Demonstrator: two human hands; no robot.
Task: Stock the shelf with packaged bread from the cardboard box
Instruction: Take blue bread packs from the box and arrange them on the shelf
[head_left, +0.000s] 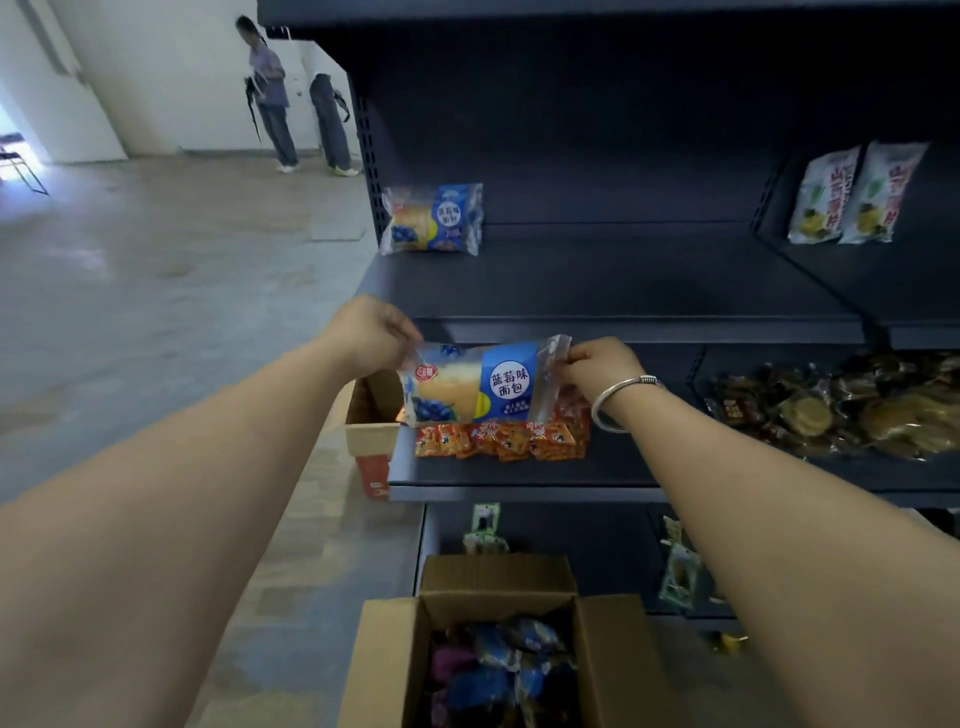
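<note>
The bread packet (480, 382) we held lay with its long axis running left to right, label facing us, in mid-air before the dark shelf (613, 280) and above the orange snack packs (501, 439). Our left hand (371, 335) pinched its left seal and our right hand (602, 364) pinched the right one. It read 蓝莓味面包 in a white circle, with blueberries printed at the lower left. One matching packet (431, 219) stood alone on the shelf's left end, long axis also sideways. Two yellow-green packets (852, 195) leaned farther right. The open cardboard box (493, 649) below held several blue and purple packs, too jumbled to count.
</note>
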